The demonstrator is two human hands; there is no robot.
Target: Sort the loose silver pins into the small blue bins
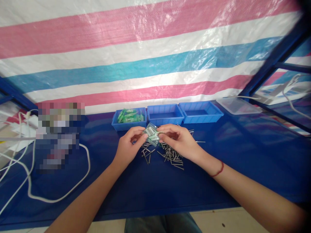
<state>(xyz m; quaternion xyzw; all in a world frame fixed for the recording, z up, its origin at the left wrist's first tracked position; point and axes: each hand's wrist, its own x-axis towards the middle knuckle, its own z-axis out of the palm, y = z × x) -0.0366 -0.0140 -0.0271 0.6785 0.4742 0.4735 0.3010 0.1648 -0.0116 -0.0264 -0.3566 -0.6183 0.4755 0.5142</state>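
Both my hands meet over the middle of the blue table (218, 174). My left hand (128, 145) pinches one side of a small clear plastic bag (151, 134) with pale pieces inside. My right hand (178, 139) grips the bag's other side with fingers closed. Under and between the hands lies a loose pile of metal nails (167, 155). Behind it stand three blue bins: the left bin (129, 124) holds several filled greenish bags, the middle bin (165, 114) and the right bin (201, 111) look empty.
A clear plastic lid or tray (238, 106) lies at the back right. White cables (58, 194) loop over the table's left part near a blurred-out patch. A striped pink, white and blue tarp (145, 58) hangs behind. Blue frame bars (272, 61) rise at right.
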